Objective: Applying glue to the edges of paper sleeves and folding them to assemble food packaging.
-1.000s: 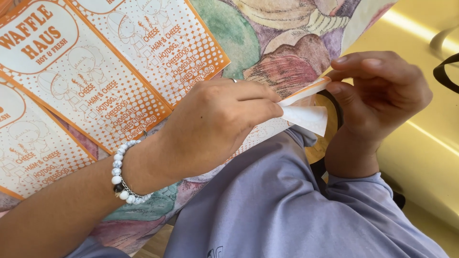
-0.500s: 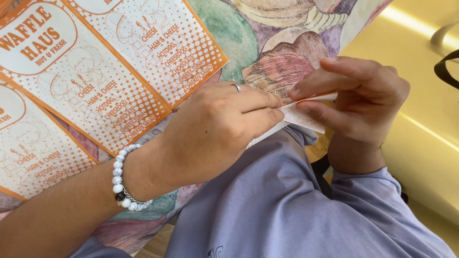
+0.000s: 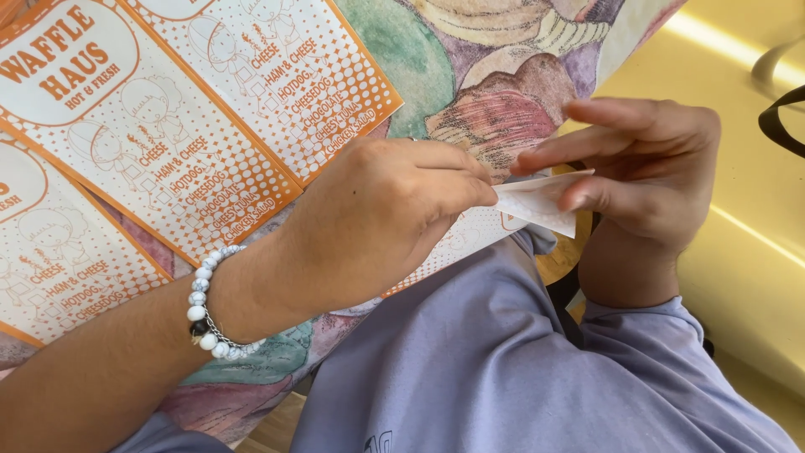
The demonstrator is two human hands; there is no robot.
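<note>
A small folded piece of white paper (image 3: 537,203) sits between both hands, above the lap. The left hand (image 3: 381,218) pinches its near edge with fingertips pressed together. The right hand (image 3: 641,172) holds the far end, fingers (image 3: 579,144) straight and close together, thumb under it.

I see printed sheets (image 3: 193,151) upper left on the desk (image 3: 755,252); folded paper (image 3: 537,201) sits mid-frame (between both hands).

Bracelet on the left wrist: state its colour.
The bracelet has mostly white, faintly grey-marbled beads with one dark bead, seen best in the head view.
</note>
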